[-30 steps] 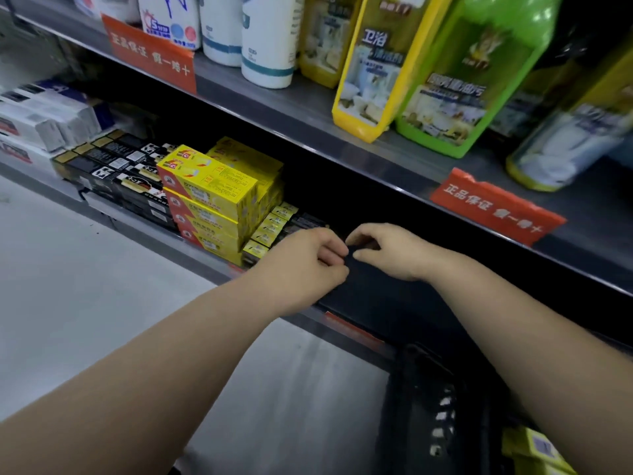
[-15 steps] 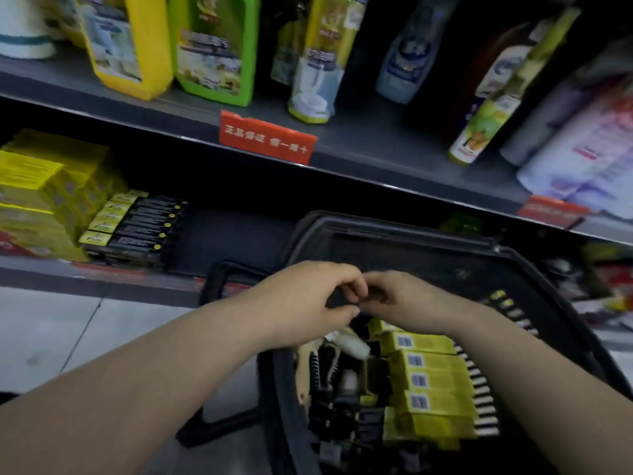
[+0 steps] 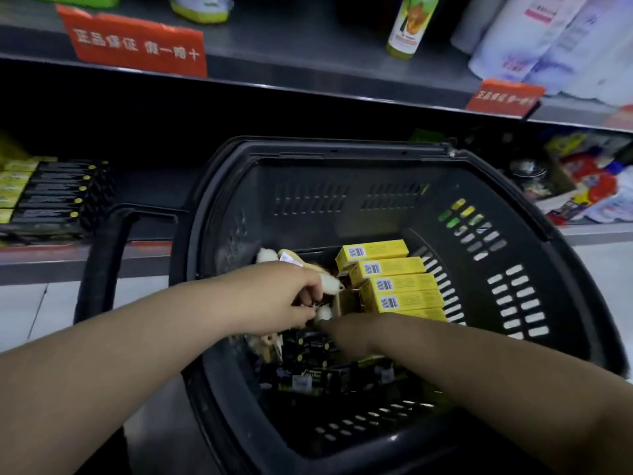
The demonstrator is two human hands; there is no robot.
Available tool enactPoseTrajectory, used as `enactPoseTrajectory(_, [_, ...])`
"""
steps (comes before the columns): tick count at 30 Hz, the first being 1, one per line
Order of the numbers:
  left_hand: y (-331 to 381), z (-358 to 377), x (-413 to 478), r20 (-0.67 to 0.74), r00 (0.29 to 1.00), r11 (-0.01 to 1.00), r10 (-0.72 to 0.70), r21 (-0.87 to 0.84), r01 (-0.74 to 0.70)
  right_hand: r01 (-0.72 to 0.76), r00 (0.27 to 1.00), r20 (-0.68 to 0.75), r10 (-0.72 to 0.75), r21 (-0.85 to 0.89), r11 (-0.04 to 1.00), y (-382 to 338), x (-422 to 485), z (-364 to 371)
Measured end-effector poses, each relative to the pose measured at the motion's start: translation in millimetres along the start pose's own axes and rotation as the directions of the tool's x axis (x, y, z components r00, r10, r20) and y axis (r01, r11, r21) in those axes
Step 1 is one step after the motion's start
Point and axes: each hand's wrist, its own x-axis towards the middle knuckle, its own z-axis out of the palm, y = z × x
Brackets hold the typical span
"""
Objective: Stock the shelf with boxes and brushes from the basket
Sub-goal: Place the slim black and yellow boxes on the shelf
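A black basket (image 3: 342, 149) stands in front of the lower shelf (image 3: 150, 186). Inside it lie several yellow boxes (image 3: 394, 284) in a stack, black boxes (image 3: 308, 351) on the bottom, and brushes (image 3: 330, 284) with white bristles and pale handles. My left hand (image 3: 284, 296) is down among the brushes, fingers curled round one with its white head sticking out past them. My right hand (image 3: 349, 334) reaches lower, toward the black boxes; it is blurred and its fingers are hidden. Black boxes with yellow ends (image 3: 51, 197) sit in a row on the shelf at left.
The basket's handle (image 3: 102, 262) hangs over its left side against the shelf edge. Above runs an upper shelf with bottles and red tags (image 3: 137, 46). Colourful packets (image 3: 589, 186) crowd the lower shelf at right. Pale floor tiles show at left.
My view swung right from the shelf to the basket. Both hands left the shelf, passed over the basket, and have dropped into it; the left one has taken hold of a brush.
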Motion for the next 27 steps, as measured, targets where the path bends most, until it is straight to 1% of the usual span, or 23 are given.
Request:
enactPoseTrajectory(4, [-0.5,-0.5,2.4,-0.007,0.999,0.998,-0.038,-0.051,0.038,-0.002,0.990,-0.140,-0.015,-0.121,0.993,-1.3,2.6,0.6])
enactPoseTrajectory(8, [-0.4,0.4,3.8,0.013,0.997,0.995,-0.075,-0.061,0.075,0.025,0.986,-0.159,-0.059,-0.210,0.977,-2.2,-2.1,-3.2])
enactPoseTrajectory(10, [-0.3,0.6,5.1,-0.005,0.994,0.993,-0.111,-0.046,0.110,-0.008,0.976,-0.216,-0.038,-0.211,0.977,-2.8,-10.4,-18.6])
enactPoseTrajectory(11, [-0.5,0.3,6.4,-0.027,0.989,0.989,-0.143,-0.039,0.142,-0.049,0.959,-0.283,0.001,-0.162,0.986,-2.0,-16.6,-29.5])
enactPoseTrajectory(12, [-0.5,-0.3,7.6,-0.056,0.981,0.982,-0.185,-0.048,0.182,-0.074,0.930,-0.366,0.044,-0.071,0.995,-1.1,-23.5,-41.2])
enactPoseTrajectory(13, [-1.7,-1.0,9.1,-0.077,0.970,0.971,-0.232,-0.084,0.225,-0.070,0.889,-0.450,0.086,0.053,0.996,-0.6,-31.6,-52.9])
enactPoseTrajectory(14, [-2.0,-2.5,9.8,-0.082,0.959,0.955,-0.272,-0.145,0.259,-0.026,0.846,-0.517,0.132,0.208,0.978,-0.7,-39.9,-64.0])
enactPoseTrajectory(15, [-2.9,-3.7,10.5,-0.070,0.953,0.936,-0.296,-0.219,0.275,0.070,0.810,-0.558,0.183,0.401,0.913,-0.9,-47.3,-72.8])
enactPoseTrajectory(16, [-3.8,-4.6,10.9,-0.055,0.953,0.917,-0.298,-0.294,0.270,0.198,0.797,-0.558,0.230,0.602,0.774,-3.1,-54.5,-80.2])
enactPoseTrajectory(17, [-4.0,-5.1,10.7,-0.054,0.954,0.896,-0.294,-0.362,0.256,0.314,0.813,-0.527,0.249,0.756,0.574,-7.4,-60.3,-85.7])
enactPoseTrajectory(18, [-3.6,-5.5,9.7,-0.072,0.951,0.871,-0.300,-0.427,0.242,0.392,0.828,-0.506,0.241,0.831,0.395,-10.7,-64.8,-89.1])
enactPoseTrajectory(19, [-3.3,-6.0,8.6,-0.101,0.941,0.837,-0.322,-0.496,0.234,0.440,0.831,-0.507,0.229,0.850,0.289,-12.4,-67.7,-90.0])
enactPoseTrajectory(21, [-4.0,-7.0,7.3,-0.152,0.904,0.769,-0.400,-0.593,0.240,0.481,0.836,-0.515,0.189,0.854,0.199,-12.9,-67.8,-86.3])
enactPoseTrajectory(22, [-4.5,-8.0,7.2,-0.166,0.886,0.751,-0.433,-0.611,0.252,0.475,0.854,-0.498,0.153,0.865,0.165,-11.7,-64.7,-81.5])
enactPoseTrajectory(23, [-6.1,-8.3,7.7,-0.169,0.874,0.737,-0.456,-0.622,0.265,0.435,0.883,-0.454,0.122,0.887,0.156,-9.8,-60.0,-74.5])
enactPoseTrajectory(24, [-7.0,-8.8,8.1,-0.167,0.868,0.726,-0.468,-0.632,0.270,0.363,0.918,-0.386,0.090,0.910,0.202,-9.1,-54.2,-66.2])
enactPoseTrajectory(25, [-8.2,-9.1,8.3,-0.161,0.867,0.716,-0.472,-0.644,0.271,0.259,0.954,-0.294,0.055,0.906,0.335,-9.7,-47.4,-55.4])
enactPoseTrajectory(26, [-9.1,-9.1,8.1,-0.153,0.869,0.705,-0.470,-0.658,0.266,0.145,0.984,-0.177,0.005,0.822,0.550,-11.9,-41.3,-44.5])
enactPoseTrajectory(27, [-9.9,-8.9,8.4,-0.142,0.875,0.693,-0.463,-0.673,0.258,0.044,0.999,-0.039,-0.024,0.663,0.747,-14.9,-34.3,-32.2])
